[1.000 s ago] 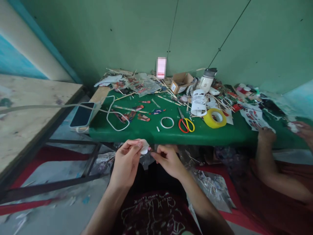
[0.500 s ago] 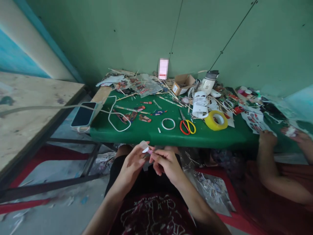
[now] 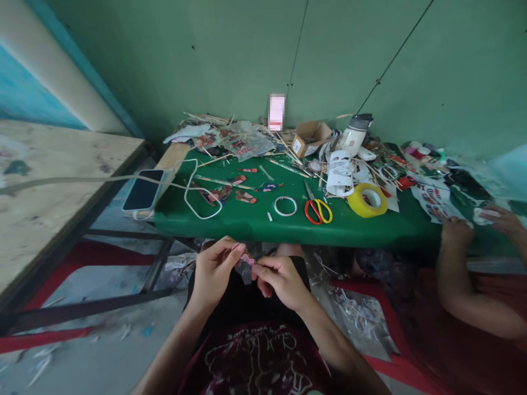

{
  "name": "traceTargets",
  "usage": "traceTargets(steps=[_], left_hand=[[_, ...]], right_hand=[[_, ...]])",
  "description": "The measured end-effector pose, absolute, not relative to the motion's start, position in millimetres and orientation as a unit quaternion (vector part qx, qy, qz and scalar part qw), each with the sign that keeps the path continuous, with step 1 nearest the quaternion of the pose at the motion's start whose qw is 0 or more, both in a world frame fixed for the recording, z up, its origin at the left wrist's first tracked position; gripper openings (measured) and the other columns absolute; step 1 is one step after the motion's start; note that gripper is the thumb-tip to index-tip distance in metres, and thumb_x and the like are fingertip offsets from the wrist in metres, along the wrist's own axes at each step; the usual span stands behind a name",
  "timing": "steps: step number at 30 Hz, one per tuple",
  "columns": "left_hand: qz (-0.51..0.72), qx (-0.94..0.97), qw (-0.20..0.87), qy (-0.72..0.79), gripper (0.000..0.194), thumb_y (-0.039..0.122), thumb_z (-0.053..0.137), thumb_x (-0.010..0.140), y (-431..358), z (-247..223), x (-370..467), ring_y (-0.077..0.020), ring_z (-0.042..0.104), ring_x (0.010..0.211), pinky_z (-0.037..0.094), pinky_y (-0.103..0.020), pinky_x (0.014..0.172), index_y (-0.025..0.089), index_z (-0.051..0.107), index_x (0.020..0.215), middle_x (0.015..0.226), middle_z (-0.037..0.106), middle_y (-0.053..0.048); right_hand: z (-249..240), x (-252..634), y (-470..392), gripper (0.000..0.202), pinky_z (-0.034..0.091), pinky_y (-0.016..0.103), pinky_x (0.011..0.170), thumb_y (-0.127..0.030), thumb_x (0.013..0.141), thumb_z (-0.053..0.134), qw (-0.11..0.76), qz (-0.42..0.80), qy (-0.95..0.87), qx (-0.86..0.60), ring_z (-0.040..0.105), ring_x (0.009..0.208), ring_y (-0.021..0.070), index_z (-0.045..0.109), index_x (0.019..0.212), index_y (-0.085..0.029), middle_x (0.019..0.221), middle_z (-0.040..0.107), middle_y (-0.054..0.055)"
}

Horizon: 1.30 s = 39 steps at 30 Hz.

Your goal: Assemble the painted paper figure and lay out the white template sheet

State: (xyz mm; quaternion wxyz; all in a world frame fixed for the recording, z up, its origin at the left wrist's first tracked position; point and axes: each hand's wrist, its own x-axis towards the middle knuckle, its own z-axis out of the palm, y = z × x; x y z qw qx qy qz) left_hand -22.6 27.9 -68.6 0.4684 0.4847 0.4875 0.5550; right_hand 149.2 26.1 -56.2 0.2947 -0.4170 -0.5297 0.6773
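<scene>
A small pink patterned piece point(image 3: 247, 258) is held between my two hands, over my lap in front of the table edge. My left hand point(image 3: 217, 269) pinches its upper left end between thumb and fingers. At its lower right end, my right hand point(image 3: 282, 278) has its fingers closed on it. On the green table point(image 3: 247, 222) lie several small printed figure cutouts point(image 3: 246, 196), a white ring point(image 3: 285, 206), scissors point(image 3: 318, 211) with red and yellow handles, and a yellow tape roll point(image 3: 367, 200).
A phone point(image 3: 143, 190) with a white cable sits at the left. Behind are thin sticks, plastic bags, an open cardboard box point(image 3: 310, 138) and a bottle point(image 3: 354, 134). At the right, another person's hands point(image 3: 457, 233) touch a printed sheet point(image 3: 434, 198).
The translucent white bit at my left fingertips is no longer visible. My left hand has turned and its thumb now presses on the pink piece. The other person's far hand has moved left.
</scene>
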Motion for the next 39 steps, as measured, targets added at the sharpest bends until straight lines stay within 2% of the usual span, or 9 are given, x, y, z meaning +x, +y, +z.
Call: traceTargets(steps=[4,9,16,22,29,31,33,35,39], left_hand=[[0.529,0.519,0.462,0.488,0.025,0.032,0.062,0.095,28,-70,-27,-0.0102,0.050,0.060,0.040,-0.023,0.059,0.016,0.065,0.076,0.068,0.057,0.000],[0.488,0.467,0.563,0.476,0.037,0.042,0.058,0.096,26,-71,-30,-0.0104,0.046,0.047,0.036,-0.022,0.046,0.016,0.059,0.070,0.053,0.049,0.002],[0.481,0.475,0.542,0.499,0.049,0.048,0.055,0.097,36,-83,-28,-0.0110,0.048,0.044,0.038,-0.024,0.049,0.018,0.048,0.059,0.047,0.046,0.002],[0.467,0.469,0.604,0.444,0.061,0.068,0.041,0.096,35,-105,-31,-0.0155,0.052,0.056,0.042,-0.026,0.054,0.017,0.056,0.065,0.060,0.056,-0.004],[0.430,0.488,0.485,0.585,0.070,0.074,0.040,0.092,29,-108,-33,-0.0121,0.042,0.044,0.033,-0.025,0.049,0.017,0.052,0.053,0.047,0.051,-0.003],[0.419,0.498,0.473,0.594,0.072,0.074,0.039,0.093,31,-112,-41,-0.0128,0.044,0.044,0.034,-0.026,0.049,0.017,0.052,0.050,0.045,0.052,-0.004],[0.426,0.496,0.451,0.608,0.071,0.070,0.038,0.094,35,-117,-50,-0.0137,0.046,0.044,0.035,-0.026,0.050,0.018,0.053,0.049,0.045,0.052,-0.005],[0.443,0.488,0.428,0.618,0.069,0.066,0.038,0.096,39,-122,-57,-0.0143,0.049,0.045,0.037,-0.026,0.052,0.018,0.052,0.047,0.045,0.052,-0.004],[0.456,0.485,0.413,0.621,0.059,0.056,0.048,0.095,56,-125,-52,-0.0127,0.047,0.045,0.034,-0.024,0.050,0.018,0.050,0.049,0.044,0.049,-0.001]], right_hand=[[-57,157,29,0.035,0.032,0.019,0.048,-0.041,0.092,0.060,0.274,0.669,-0.553,-0.413,0.044,0.041,0.0070,0.062,0.071,-0.013,0.048,0.052,-0.002],[-57,167,34,0.036,0.029,0.020,0.047,-0.043,0.088,0.064,0.252,0.688,-0.542,-0.411,0.043,0.041,0.0074,0.064,0.068,-0.013,0.047,0.052,-0.001],[-62,169,36,0.035,0.028,0.019,0.047,-0.043,0.087,0.065,0.244,0.693,-0.537,-0.415,0.044,0.043,0.0075,0.064,0.068,-0.013,0.048,0.052,-0.001],[-75,153,39,0.035,0.027,0.019,0.043,-0.043,0.085,0.064,0.278,0.694,-0.493,-0.445,0.041,0.037,0.0072,0.061,0.066,-0.013,0.043,0.050,-0.002],[-94,140,40,0.030,0.035,0.019,0.048,-0.037,0.087,0.061,0.173,0.732,-0.538,-0.381,0.049,0.046,0.0088,0.064,0.070,-0.012,0.053,0.055,0.000],[-96,147,52,0.027,0.045,0.022,0.059,-0.035,0.092,0.058,0.191,0.651,-0.625,-0.387,0.059,0.063,0.0129,0.067,0.078,-0.013,0.068,0.064,0.003],[-98,155,71,0.024,0.052,0.030,0.083,-0.032,0.097,0.053,0.274,0.471,-0.720,-0.430,0.065,0.094,0.0193,0.071,0.093,-0.016,0.097,0.070,0.008],[-105,162,91,0.028,0.044,0.041,0.105,-0.029,0.099,0.049,0.329,0.259,-0.767,-0.485,0.055,0.122,0.0250,0.069,0.115,-0.018,0.125,0.064,0.012],[-138,161,98,0.049,0.030,0.058,0.116,-0.019,0.094,0.052,0.232,0.052,-0.820,-0.521,0.038,0.141,0.0340,0.053,0.142,-0.012,0.152,0.043,0.018]])
